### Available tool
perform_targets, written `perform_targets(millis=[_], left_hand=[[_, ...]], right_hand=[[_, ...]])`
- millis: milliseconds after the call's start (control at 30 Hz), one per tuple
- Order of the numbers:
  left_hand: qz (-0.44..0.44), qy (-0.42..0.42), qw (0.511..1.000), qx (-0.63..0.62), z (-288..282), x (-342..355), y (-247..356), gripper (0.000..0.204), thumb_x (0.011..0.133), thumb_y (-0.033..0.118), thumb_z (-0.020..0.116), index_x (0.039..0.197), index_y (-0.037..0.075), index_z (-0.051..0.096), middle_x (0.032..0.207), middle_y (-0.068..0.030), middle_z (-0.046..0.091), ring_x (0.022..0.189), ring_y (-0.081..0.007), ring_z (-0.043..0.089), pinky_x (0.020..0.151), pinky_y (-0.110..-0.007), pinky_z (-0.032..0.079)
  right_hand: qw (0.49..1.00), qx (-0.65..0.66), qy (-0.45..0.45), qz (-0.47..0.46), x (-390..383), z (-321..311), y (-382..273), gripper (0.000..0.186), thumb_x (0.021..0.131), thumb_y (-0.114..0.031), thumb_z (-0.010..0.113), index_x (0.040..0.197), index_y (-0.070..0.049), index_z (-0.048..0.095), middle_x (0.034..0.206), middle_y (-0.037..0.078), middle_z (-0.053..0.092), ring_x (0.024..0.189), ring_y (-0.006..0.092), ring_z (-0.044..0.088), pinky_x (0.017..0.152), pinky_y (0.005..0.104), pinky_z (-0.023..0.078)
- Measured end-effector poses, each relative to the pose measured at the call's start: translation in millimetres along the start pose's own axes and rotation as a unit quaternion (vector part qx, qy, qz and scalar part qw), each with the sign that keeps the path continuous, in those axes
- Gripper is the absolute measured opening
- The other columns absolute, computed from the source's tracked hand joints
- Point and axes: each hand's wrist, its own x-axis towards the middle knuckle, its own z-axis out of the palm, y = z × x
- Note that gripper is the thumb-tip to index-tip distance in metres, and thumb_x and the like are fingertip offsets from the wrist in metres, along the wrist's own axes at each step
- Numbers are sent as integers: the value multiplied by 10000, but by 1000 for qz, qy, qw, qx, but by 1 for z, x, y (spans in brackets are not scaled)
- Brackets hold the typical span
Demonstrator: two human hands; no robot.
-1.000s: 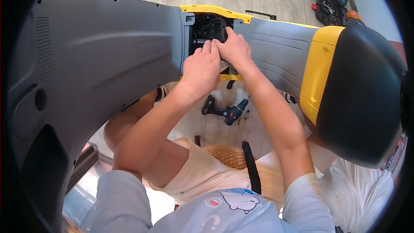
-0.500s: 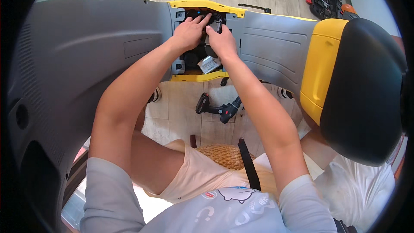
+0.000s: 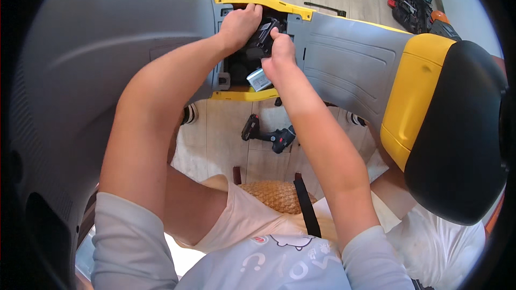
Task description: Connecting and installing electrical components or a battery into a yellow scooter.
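In front of me lies the grey and yellow body of an electric scooter (image 3: 344, 56), its floor compartment (image 3: 239, 96) uncovered. My left hand (image 3: 242, 27) reaches into the far left of the opening with fingers bent downward; their tips are hidden. At the right side, my right hand (image 3: 280, 56) grips a black box-shaped part (image 3: 263, 37), thumb on its upper end. This part is tilted inside the opening. Beneath the right hand, a silver metal box with a label (image 3: 259, 79) sits slanted at the near end, partly covered by that hand.
A black cordless drill (image 3: 281, 138) lies on the floor between my feet. The black seat (image 3: 457, 134) rises on the right, the grey front panel (image 3: 107, 27) on the left. An open tool case (image 3: 411, 0) lies at the far right. I sit on a woven stool (image 3: 274, 194).
My left hand has moved toward the far edge, and its fingers have gone from stretched to bent. The black part is now tilted in my right hand, which has shifted nearer to me.
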Motion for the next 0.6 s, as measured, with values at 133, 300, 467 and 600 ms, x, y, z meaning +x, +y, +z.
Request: perform_targets(millis=[133,300,467,600], left_hand=[[-6,16,999,31,1,6,2,152,897,82,544,1031,21,509,971,-170,688,790,-336,721,659,-413,590],[-20,71,997,0,3,1,-1,152,888,118,564,1039,106,568,964,-74,708,829,-293,715,673,-408,567],[10,84,996,24,3,-3,-20,179,873,164,589,999,137,714,969,-91,706,854,-275,700,697,-407,554],[-70,75,991,-92,-16,-20,-8,241,911,267,591,1006,91,725,988,-124,707,939,-308,673,783,-457,527]], right_hand=[[994,71,-60,52,23,-21,0,189,1011,-195,496,1130,-62,559,1092,109,653,982,282,657,931,500,517],[979,132,-113,104,40,-33,7,179,1018,-158,432,1138,-117,559,1185,89,613,1123,263,589,1024,548,431],[981,164,-68,76,37,-20,22,239,1027,-185,405,1198,-110,554,1208,110,613,1134,282,587,1031,541,425],[988,151,-7,-21,41,-9,33,294,988,-107,416,1242,-85,563,1161,99,617,1075,250,603,971,448,472]])
